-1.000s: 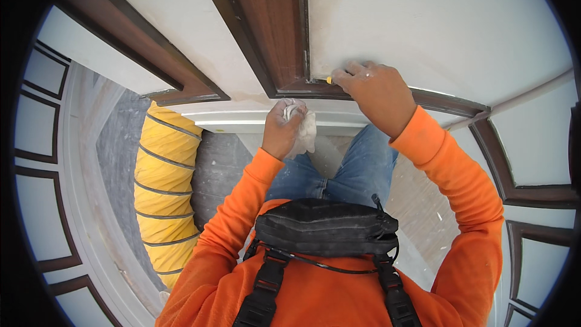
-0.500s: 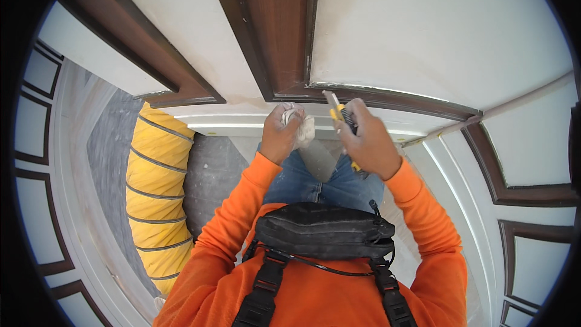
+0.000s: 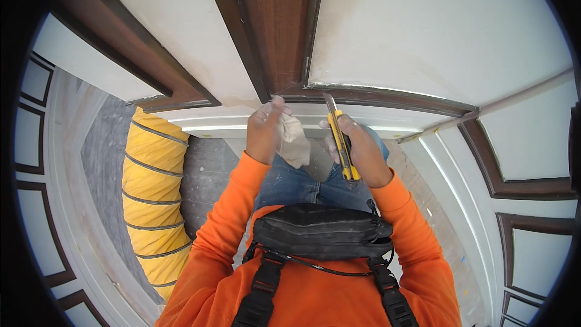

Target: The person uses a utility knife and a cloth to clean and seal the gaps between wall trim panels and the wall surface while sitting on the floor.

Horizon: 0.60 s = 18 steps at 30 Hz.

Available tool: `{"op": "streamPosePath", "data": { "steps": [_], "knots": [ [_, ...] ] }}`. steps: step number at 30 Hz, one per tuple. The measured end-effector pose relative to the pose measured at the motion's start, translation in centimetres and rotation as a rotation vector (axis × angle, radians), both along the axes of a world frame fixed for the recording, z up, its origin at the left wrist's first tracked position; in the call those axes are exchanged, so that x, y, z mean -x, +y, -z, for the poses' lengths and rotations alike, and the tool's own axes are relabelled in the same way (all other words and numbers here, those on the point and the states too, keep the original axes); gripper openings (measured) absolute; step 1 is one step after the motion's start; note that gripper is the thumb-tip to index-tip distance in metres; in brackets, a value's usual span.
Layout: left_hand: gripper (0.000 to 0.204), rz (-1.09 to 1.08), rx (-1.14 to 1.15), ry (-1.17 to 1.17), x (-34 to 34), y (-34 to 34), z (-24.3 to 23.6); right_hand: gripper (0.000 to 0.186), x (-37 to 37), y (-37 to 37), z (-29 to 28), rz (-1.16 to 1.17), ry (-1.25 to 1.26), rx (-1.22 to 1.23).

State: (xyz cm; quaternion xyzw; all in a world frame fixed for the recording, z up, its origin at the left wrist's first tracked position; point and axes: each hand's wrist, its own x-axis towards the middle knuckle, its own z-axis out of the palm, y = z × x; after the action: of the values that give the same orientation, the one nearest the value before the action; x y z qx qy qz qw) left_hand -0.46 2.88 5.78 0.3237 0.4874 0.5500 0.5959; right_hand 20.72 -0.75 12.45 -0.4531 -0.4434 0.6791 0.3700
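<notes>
Ahead of you, smooth off-white panels (image 3: 417, 30), faintly blotched with beige, are bordered by trim (image 3: 393, 100) in dark brown with a straight wood grain and raised, near-black edges. Pale, ragged flecks run along its inner lip. To your left, a ribbed yellow duct (image 3: 154, 200) of wrinkled, slightly shiny material, wound with dark spiral bands, lies on the grey, dust-smeared floor (image 3: 206, 175). Your orange sleeves (image 3: 417, 224) look soft and matte, your blue jeans (image 3: 281, 188) are speckled with white, and a black fabric pouch (image 3: 321, 230) crosses your front.

Your right hand (image 3: 360, 145) has its fingers wrapped around a utility knife (image 3: 339, 136), held upright above your lap. The knife is slim and long, with a bright yellow body and black parts along the grip; its narrow grey blade is out, the tip seen against the lower trim, though you cannot tell whether they touch. Your left hand (image 3: 263, 133), dusted white, pinches a crumpled off-white cloth (image 3: 295, 142) in narrowed fingers; the cloth hangs in loose folds just beside the knife.
</notes>
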Motion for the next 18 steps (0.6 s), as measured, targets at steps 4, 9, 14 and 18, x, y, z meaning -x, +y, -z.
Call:
{"op": "streamPosePath", "data": {
  "steps": [4,9,14,18],
  "knots": [
    [0.03,0.09,-0.194,0.175,-1.1,-1.1,-0.1,0.04,1.9,1.1,0.4,0.045,0.098,0.083],
    [0.033,0.1,-0.236,0.21,-1.5,-1.9,-2.4,0.038,3.3,1.4,-0.4,0.041,0.084,0.071],
    [0.035,0.154,-0.212,0.096,-1.6,-2.3,-3.8,0.035,3.4,1.9,0.4,0.013,0.134,0.064],
    [0.036,0.127,-0.353,0.339,-1.6,-2.2,-4.2,0.033,4.8,2.2,0.3,0.081,0.212,0.07]
  ]
}}
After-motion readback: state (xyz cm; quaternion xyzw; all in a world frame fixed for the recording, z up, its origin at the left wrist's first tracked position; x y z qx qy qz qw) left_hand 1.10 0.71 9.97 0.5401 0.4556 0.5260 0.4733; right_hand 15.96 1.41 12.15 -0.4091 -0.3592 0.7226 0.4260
